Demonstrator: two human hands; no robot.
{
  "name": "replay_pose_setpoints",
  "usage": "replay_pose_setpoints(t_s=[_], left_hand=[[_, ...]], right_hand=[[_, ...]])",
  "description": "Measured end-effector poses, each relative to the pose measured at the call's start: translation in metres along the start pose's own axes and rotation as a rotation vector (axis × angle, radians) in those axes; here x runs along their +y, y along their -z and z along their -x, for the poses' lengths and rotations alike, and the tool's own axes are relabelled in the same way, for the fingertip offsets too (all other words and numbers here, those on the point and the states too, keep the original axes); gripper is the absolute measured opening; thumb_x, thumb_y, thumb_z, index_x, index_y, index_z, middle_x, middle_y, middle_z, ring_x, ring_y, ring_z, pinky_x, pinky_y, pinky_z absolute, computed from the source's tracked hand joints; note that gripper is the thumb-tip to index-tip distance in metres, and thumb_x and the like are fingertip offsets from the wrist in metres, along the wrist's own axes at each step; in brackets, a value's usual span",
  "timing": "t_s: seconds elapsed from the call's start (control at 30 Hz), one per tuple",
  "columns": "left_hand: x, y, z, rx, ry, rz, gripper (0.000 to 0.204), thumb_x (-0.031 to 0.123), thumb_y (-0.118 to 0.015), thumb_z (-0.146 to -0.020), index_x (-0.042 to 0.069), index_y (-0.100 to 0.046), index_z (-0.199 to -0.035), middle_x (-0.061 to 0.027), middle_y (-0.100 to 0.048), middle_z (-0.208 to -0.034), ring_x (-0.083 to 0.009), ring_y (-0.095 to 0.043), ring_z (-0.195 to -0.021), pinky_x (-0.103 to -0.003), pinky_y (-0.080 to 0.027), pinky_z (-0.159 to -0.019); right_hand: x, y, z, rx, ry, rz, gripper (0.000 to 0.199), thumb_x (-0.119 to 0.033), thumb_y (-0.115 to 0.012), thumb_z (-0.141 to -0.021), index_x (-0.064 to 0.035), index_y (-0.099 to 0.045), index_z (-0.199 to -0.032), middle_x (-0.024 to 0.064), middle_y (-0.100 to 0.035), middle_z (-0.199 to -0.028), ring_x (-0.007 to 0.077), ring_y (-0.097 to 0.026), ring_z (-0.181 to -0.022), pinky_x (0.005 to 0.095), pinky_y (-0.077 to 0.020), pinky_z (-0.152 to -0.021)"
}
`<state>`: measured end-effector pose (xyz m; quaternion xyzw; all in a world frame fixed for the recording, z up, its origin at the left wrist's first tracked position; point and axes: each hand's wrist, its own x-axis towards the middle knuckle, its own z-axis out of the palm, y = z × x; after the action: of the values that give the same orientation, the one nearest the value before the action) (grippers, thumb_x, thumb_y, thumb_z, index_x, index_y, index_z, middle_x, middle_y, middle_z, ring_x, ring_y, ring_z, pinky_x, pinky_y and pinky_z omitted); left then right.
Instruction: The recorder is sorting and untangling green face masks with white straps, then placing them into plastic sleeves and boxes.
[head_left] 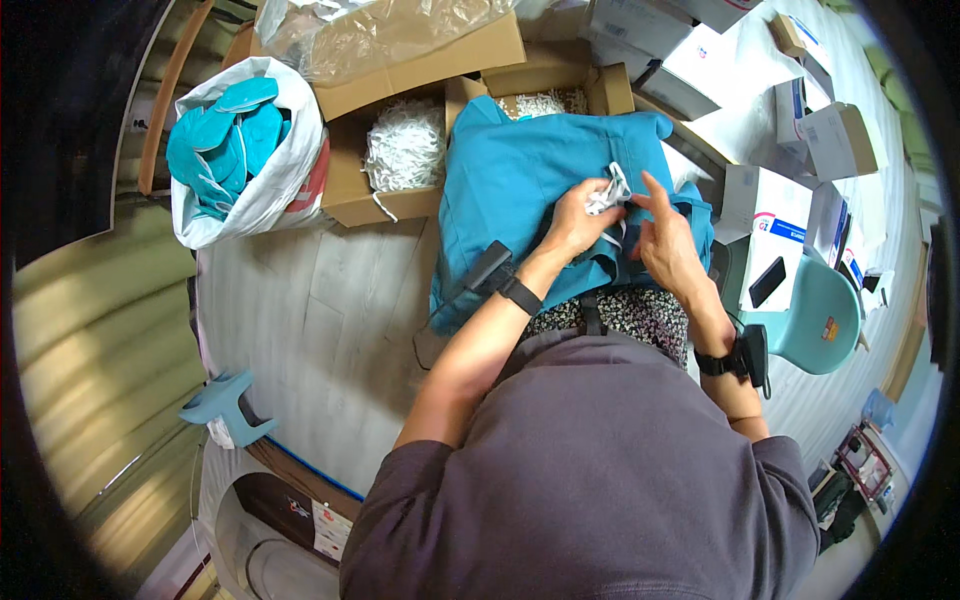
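A blue cloth (520, 160), like an apron, is spread over my lap. Above it my left hand (575, 218) is closed around a small bundle of white cords (612, 190), with loops standing up past the fingertips. My right hand (668, 240) is just to the right of the bundle, its index finger stretched out and the other fingers partly bent. Whether a fingertip touches the cords I cannot tell. Beyond the cloth's left edge, a cardboard box (345, 180) holds a heap of similar white cords (405, 145).
At far left stands a white sack (300, 125) full of teal padded pieces (230, 140). Another open carton (610, 90) with white pieces lies behind the cloth. To the right are white boxes (770, 190), a phone (768, 282) and a teal chair (825, 320). A small blue stool (225, 405) stands lower left.
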<state>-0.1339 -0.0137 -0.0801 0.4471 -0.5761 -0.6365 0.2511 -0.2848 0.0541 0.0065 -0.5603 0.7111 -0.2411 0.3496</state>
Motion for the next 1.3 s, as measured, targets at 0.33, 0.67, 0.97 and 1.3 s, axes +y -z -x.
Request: replay_pose_setpoints(t_s=[0.33,0.67,0.97,1.3], left_hand=[[0.008,0.086,0.025,0.057,0.336,0.871,0.023,0.027,-0.06,-0.097,0.008,-0.058,-0.11,-0.0065,-0.063,-0.087,-0.0096,-0.055,-0.061,-0.025,-0.044,-0.046],[0.042,0.264,0.003,0.728,-0.062,0.073,0.017,0.018,-0.058,-0.099,0.002,-0.063,-0.095,-0.0008,-0.063,-0.079,-0.0082,-0.057,-0.063,-0.027,-0.045,-0.056],[0.029,0.281,-0.02,0.589,-0.055,-1.026,0.058,0.025,-0.075,-0.081,0.002,-0.056,-0.13,-0.0336,-0.04,-0.142,-0.046,-0.039,-0.132,-0.048,-0.034,-0.11],[0.038,0.097,0.013,0.144,-0.486,-0.931,0.053,0.032,-0.071,-0.084,0.004,-0.059,-0.128,-0.0169,-0.051,-0.138,-0.0333,-0.041,-0.135,-0.054,-0.022,-0.116]], right_hand=[[0.048,0.044,0.041,-0.32,0.111,0.393,0.026,-0.006,-0.064,-0.076,-0.0045,-0.063,-0.102,0.021,-0.065,-0.099,0.0422,-0.064,-0.089,0.0474,-0.0521,-0.075],[0.026,0.058,0.05,-0.598,0.041,0.25,0.023,-0.005,-0.061,-0.074,-0.0048,-0.066,-0.097,0.0234,-0.065,-0.088,0.0438,-0.063,-0.087,0.0469,-0.051,-0.076],[0.009,0.079,0.05,-0.452,-0.114,0.075,0.037,-0.01,-0.071,-0.08,0.0018,-0.064,-0.114,0.0239,-0.065,-0.1,0.0402,-0.064,-0.089,0.043,-0.051,-0.078],[-0.018,0.185,-0.05,0.1,0.098,0.192,0.019,0.001,-0.066,-0.085,-0.001,-0.068,-0.104,0.0093,-0.066,-0.081,0.0168,-0.066,-0.073,0.0325,-0.0517,-0.064]])
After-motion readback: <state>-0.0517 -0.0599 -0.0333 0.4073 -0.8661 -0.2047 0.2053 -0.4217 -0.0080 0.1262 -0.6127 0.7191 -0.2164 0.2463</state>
